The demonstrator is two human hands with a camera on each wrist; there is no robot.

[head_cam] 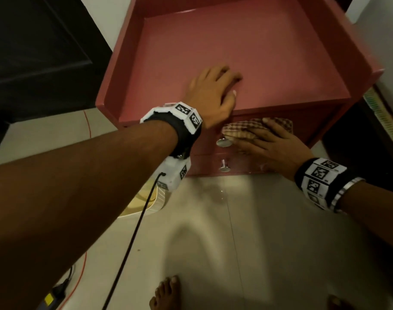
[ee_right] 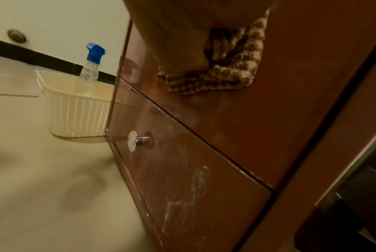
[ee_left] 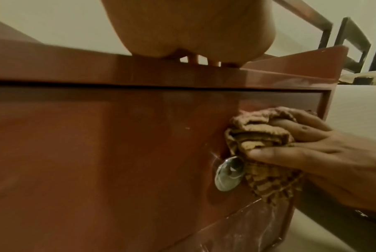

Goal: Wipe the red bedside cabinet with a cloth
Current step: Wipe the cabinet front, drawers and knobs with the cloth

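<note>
The red bedside cabinet (head_cam: 247, 52) has a rimmed top and two drawer fronts (ee_left: 117, 145) (ee_right: 204, 170) with metal knobs. My left hand (head_cam: 213, 90) (ee_left: 182, 34) rests flat on the front edge of the top, fingers straight. My right hand (head_cam: 271, 144) (ee_left: 325, 153) presses a bunched brown checked cloth (head_cam: 238, 129) (ee_left: 262, 134) (ee_right: 225, 73) against the upper drawer front, just right of its knob (head_cam: 224, 142) (ee_left: 229, 175). The lower drawer, with its knob (head_cam: 224, 167) (ee_right: 135, 140), shows white dusty streaks (ee_right: 193, 184).
A cream plastic basket (ee_right: 74, 109) (head_cam: 146, 202) with a blue-capped spray bottle (ee_right: 92, 63) stands on the floor left of the cabinet. A black cable (head_cam: 133, 238) hangs from my left wrist. Bare feet (head_cam: 166, 294) stand on pale tiles. A dark bed frame (ee_left: 344, 42) lies to the right.
</note>
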